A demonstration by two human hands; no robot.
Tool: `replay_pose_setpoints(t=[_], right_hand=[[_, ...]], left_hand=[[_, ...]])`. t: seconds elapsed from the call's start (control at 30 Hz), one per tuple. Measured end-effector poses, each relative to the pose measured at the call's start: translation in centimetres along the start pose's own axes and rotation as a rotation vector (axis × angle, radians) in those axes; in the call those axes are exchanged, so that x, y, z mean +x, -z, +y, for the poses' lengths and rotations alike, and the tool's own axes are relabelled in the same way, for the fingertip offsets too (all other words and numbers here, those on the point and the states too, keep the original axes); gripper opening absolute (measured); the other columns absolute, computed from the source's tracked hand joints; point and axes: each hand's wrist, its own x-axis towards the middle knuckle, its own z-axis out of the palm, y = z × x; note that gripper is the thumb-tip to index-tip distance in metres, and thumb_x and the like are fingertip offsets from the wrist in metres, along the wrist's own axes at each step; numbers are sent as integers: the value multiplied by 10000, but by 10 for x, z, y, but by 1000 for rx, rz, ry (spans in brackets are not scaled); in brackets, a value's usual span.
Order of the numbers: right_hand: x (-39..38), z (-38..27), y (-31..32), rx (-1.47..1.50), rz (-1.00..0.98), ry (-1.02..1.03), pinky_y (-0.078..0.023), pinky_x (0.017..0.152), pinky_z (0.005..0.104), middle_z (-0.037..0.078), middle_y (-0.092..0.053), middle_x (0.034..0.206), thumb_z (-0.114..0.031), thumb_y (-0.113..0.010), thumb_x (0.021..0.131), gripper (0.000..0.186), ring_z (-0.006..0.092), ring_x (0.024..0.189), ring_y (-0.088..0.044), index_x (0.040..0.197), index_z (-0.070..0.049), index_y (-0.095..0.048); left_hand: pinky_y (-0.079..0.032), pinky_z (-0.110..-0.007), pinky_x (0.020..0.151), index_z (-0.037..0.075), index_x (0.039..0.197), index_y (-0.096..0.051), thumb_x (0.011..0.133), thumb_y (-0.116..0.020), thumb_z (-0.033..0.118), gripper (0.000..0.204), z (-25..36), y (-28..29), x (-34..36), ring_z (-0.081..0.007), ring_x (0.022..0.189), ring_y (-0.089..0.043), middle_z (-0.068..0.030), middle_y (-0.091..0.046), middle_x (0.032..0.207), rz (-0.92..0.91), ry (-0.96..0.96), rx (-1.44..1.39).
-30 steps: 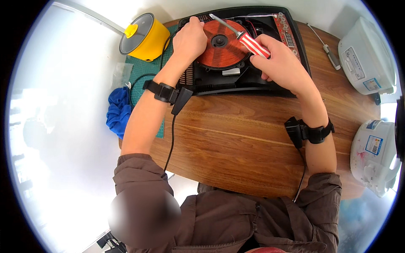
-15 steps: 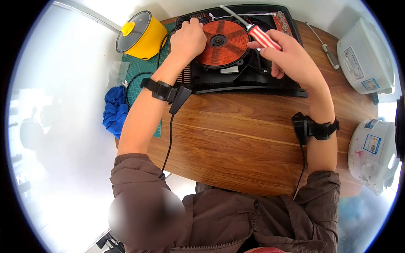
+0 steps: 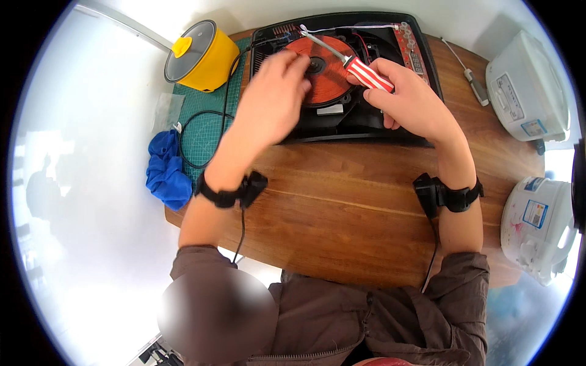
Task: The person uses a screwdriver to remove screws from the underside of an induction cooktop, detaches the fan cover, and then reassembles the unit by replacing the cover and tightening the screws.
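An opened induction cooker (image 3: 372, 130) with a black casing lies on the table's far side, its round copper coil (image 3: 332, 85) exposed. In my right hand (image 3: 408, 97) is a screwdriver (image 3: 368, 74) with a red-and-white striped handle; its shaft points up and left across the coil. My left hand (image 3: 271, 100) is over the coil's left part, fingers bent and smeared by motion, so whether they hold anything is unclear. A white cable (image 3: 351, 27) runs along the casing's far side to a red circuit board (image 3: 405, 44).
At the left, a yellow pot (image 3: 213, 61) stands on a green mat (image 3: 204, 137) beside a black cord, a clear bag (image 3: 168, 113) and a blue cloth (image 3: 168, 174). Another screwdriver (image 3: 475, 86) and two white containers (image 3: 519, 91) are at the right.
My left hand has moved from the casing's far left corner nearer to me, over the coil. The screwdriver in my right hand has shifted left and lower, its shaft now across the coil.
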Motion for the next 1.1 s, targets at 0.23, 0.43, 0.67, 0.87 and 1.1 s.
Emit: replay_pose_setpoints(t=[0.23,0.43,0.67,0.87,1.1], right_hand=[[-2,-10,-2,-23,2,-3,-450,497,236,-6,-638,829,-126,-597,936,293,66,539,-537,1213,-55,-660],[-3,-17,-4,11,6,-29,-474,537,268,9,-566,759,-148,-635,918,274,88,557,-555,1170,-44,-656],[-1,-23,-8,57,38,-45,-488,570,225,-1,-738,1127,-45,-593,906,260,40,631,-525,1164,-23,-622],[2,-26,-8,75,45,-76,-488,572,206,31,-735,1245,-15,-574,891,240,25,630,-512,1129,-16,-600],[7,-24,-8,104,57,-112,-495,600,191,60,-731,1247,25,-541,875,285,18,662,-526,1153,-16,-588]], left_hand=[[-393,-491,1176,117,1498,-536,1008,-607,156,497,26,-10,-30,-493,1420,-421,-290,-409,1561,3,77,20],[-373,-523,1187,136,1476,-564,976,-652,170,509,24,-12,-30,-498,1428,-416,-303,-406,1560,26,124,-79],[-331,-560,1212,145,1463,-573,933,-703,169,545,18,-12,-30,-498,1453,-380,-294,-402,1553,47,113,-188],[-318,-567,1218,134,1456,-580,902,-730,178,576,16,-10,-30,-501,1468,-358,-292,-388,1566,28,148,-244],[-307,-570,1217,121,1435,-595,913,-718,201,543,16,-10,-27,-511,1462,-364,-314,-384,1559,-32,154,-203]])
